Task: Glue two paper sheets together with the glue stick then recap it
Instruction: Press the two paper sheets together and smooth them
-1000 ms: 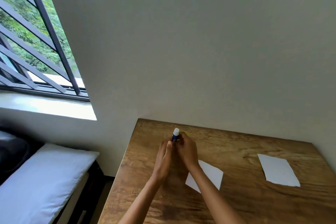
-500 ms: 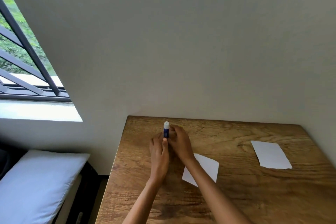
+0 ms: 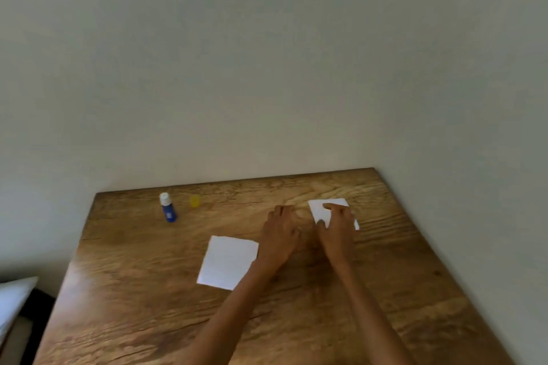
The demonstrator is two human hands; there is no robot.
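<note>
The blue glue stick (image 3: pixel 168 208) stands upright at the table's far left, its white tip bare. Its small yellow cap (image 3: pixel 194 201) lies just to the right of it. One white paper sheet (image 3: pixel 227 261) lies flat in the middle of the table. A second white sheet (image 3: pixel 321 208) lies farther back on the right. My right hand (image 3: pixel 336 227) covers that sheet's near part, with bent fingers on top and the thumb at its left edge. My left hand (image 3: pixel 278 235) rests palm down on the wood between the two sheets, holding nothing.
The wooden table (image 3: pixel 148 290) stands against a plain wall at the back and on the right. A white pillow (image 3: pixel 13 296) shows at the lower left, beyond the table's left edge.
Both hands let go of the glue stick, which now stands alone at the far left, and moved right. My right hand now lies on the far right sheet. The view swung right.
</note>
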